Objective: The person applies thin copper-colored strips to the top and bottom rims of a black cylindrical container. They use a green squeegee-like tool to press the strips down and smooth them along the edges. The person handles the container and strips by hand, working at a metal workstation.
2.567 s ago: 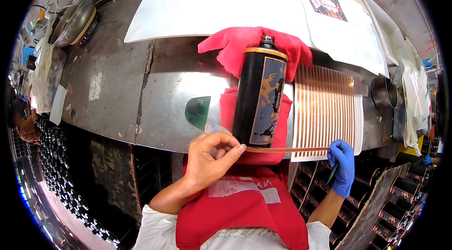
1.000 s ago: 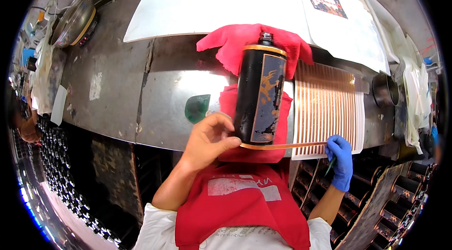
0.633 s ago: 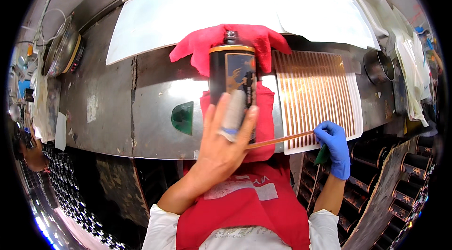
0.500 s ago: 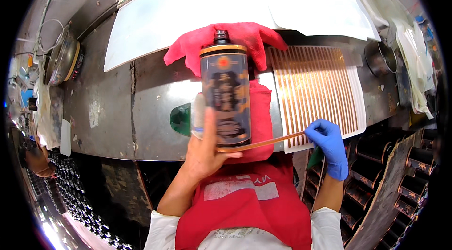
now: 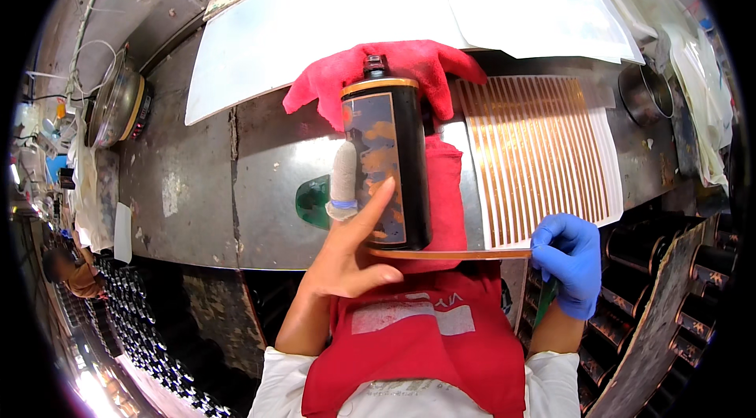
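A dark bottle (image 5: 416, 174) with a patterned label lies on pink-red cloths (image 5: 446, 197), its neck pointing away from me. My left hand (image 5: 342, 256) is bare except for a grey finger sleeve (image 5: 344, 170). One finger lies along the label, while the thumb is spread away near the bottle's base. In a blue glove, my right hand (image 5: 568, 256) pinches one end of a thin copper-coloured strip (image 5: 472, 255). That strip is stretched straight to the base of the bottle, where its other end meets it. A green scraper-like piece (image 5: 545, 300) shows beneath the gloved hand.
Right of the bottle lies a white sheet with copper-coloured strips (image 5: 535, 158). Another green piece (image 5: 313, 201) rests on the metal table (image 5: 189, 205) at left. White sheets (image 5: 331, 24) cover the far side. A metal pot (image 5: 646, 95) stands far right; bottles (image 5: 142, 315) crowd the lower left.
The bottle has rolled leftward, its label turning away to the left. My right hand has moved right and slightly down, with the strip now nearly level. My left thumb has dropped away from the strip.
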`<state>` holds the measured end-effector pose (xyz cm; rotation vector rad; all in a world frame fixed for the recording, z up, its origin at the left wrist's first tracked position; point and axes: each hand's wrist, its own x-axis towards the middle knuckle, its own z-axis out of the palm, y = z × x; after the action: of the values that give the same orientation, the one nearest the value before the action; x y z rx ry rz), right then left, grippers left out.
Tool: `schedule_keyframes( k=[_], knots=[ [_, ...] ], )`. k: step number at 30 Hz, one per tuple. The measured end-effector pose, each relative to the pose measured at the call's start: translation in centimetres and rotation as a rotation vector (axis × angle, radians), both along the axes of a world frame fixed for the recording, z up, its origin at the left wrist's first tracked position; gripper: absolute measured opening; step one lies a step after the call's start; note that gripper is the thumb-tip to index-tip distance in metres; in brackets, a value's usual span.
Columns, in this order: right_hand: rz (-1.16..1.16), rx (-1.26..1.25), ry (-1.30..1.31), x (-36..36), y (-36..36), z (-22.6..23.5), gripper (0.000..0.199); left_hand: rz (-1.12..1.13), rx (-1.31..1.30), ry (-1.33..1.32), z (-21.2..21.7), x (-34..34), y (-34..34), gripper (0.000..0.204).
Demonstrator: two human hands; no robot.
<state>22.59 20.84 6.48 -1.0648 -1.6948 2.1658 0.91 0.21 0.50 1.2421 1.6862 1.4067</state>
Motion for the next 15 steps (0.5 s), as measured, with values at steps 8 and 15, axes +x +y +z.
schedule_keyframes(
  k=[8,15],
  knots=[
    [-0.086,0.058,-0.058,0.2,-0.2,-0.4,0.006,-0.023,-0.077,0.072,0.0,-0.1,-0.1,0.063],
    [-0.082,0.066,-0.121,0.6,0.0,-2.0,0.006,-0.071,-0.008,0.061,0.1,-0.5,0.1,0.07]
  ],
)
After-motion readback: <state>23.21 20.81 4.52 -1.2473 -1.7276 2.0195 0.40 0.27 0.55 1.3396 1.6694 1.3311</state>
